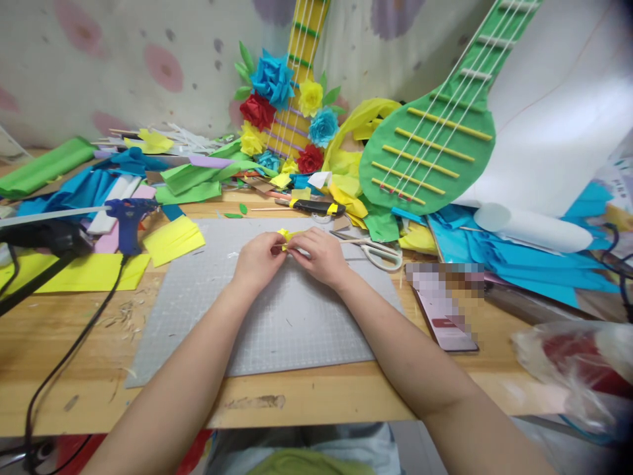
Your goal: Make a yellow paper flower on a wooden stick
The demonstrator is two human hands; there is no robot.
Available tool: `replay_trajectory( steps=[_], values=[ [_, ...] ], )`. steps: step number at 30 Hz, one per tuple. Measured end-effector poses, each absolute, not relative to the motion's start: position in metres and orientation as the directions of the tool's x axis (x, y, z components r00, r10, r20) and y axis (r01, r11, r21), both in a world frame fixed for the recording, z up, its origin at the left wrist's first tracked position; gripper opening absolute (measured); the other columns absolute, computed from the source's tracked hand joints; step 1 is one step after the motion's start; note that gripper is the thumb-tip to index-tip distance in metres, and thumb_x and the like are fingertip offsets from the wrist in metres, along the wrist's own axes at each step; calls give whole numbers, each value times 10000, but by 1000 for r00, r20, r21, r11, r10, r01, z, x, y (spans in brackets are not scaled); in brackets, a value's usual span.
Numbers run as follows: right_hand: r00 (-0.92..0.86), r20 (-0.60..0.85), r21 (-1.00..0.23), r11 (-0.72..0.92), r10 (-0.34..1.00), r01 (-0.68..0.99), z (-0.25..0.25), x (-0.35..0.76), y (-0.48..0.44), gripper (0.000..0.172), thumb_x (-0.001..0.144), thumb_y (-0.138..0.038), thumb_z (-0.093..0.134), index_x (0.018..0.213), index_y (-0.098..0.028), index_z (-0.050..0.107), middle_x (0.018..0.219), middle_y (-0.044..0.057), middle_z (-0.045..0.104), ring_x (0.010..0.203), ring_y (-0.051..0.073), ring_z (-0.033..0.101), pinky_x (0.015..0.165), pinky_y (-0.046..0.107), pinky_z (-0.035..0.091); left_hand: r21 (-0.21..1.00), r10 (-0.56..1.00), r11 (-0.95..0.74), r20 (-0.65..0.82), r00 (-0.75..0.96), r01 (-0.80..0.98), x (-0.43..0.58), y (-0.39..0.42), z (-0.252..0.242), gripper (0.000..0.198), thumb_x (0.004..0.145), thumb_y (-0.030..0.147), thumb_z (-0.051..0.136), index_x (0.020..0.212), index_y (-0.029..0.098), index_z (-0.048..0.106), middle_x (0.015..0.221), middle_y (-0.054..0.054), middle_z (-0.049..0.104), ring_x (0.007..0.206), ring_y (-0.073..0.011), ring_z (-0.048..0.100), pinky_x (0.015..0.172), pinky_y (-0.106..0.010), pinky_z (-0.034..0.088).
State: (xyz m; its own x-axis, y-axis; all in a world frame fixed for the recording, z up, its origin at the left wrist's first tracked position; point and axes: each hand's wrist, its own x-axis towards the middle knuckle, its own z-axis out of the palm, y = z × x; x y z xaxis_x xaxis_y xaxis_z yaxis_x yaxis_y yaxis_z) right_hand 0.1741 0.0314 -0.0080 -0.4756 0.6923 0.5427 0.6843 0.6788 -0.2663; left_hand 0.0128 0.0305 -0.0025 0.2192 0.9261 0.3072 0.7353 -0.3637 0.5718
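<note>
Above the grey cutting mat (297, 330), my left hand (258, 262) and my right hand (320, 256) meet with fingertips almost touching. Both are closed in a pinch around a small yellow crepe paper piece (284, 233); most of it is hidden by the fingers. A thin wooden stick (352, 241) shows just right of my right hand, and I cannot tell whether that hand holds it. Scissors with pale handles (383, 254) lie beside it at the mat's upper right. Beyond the mat rests a black and yellow utility knife (316, 206).
A blue glue gun (129, 224) stands at left, its cord crossing the table. Yellow paper sheets (173, 241) overlap the mat's left corner. A phone (448, 316) lies at right. Behind stand a green paper lute (430, 145) and a yellow one (291, 125) with paper flowers.
</note>
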Motion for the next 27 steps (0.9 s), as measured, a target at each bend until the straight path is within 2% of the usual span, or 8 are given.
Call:
replay_trajectory(
  steps=[6, 14, 19, 27],
  values=[
    [-449, 551, -301, 669, 704, 680, -8, 173, 30, 113, 819, -230, 505, 836, -203, 614, 889, 37, 664, 824, 170, 542, 728, 298, 401, 548, 910, -401, 331, 250, 734, 12, 30, -4, 159, 709, 165, 538, 857, 187, 592, 829, -27, 640, 721, -133, 600, 666, -254, 476],
    [-290, 574, -499, 608, 766, 618, -17, 173, 34, 58, 782, -214, 551, 783, -202, 608, 793, 12, 655, 777, 146, 554, 721, 270, 416, 483, 868, -461, 419, 266, 744, 16, 25, -3, 152, 765, 215, 506, 902, 197, 569, 865, -22, 604, 766, -131, 581, 643, -235, 458],
    [-249, 564, -529, 576, 787, 624, -17, 172, 33, 54, 768, -215, 559, 775, -202, 611, 765, 12, 646, 747, 145, 558, 688, 267, 418, 461, 854, -474, 448, 264, 751, 18, 23, 0, 163, 771, 189, 482, 892, 214, 587, 942, -28, 583, 838, -139, 573, 671, -234, 457],
    [-233, 558, -534, 559, 797, 634, -16, 171, 33, 44, 769, -208, 557, 764, -199, 600, 747, 9, 635, 728, 142, 552, 672, 261, 414, 494, 846, -493, 464, 263, 716, 14, 27, -5, 221, 744, 137, 488, 920, 202, 605, 973, -28, 593, 807, -125, 582, 701, -237, 471]
  ],
)
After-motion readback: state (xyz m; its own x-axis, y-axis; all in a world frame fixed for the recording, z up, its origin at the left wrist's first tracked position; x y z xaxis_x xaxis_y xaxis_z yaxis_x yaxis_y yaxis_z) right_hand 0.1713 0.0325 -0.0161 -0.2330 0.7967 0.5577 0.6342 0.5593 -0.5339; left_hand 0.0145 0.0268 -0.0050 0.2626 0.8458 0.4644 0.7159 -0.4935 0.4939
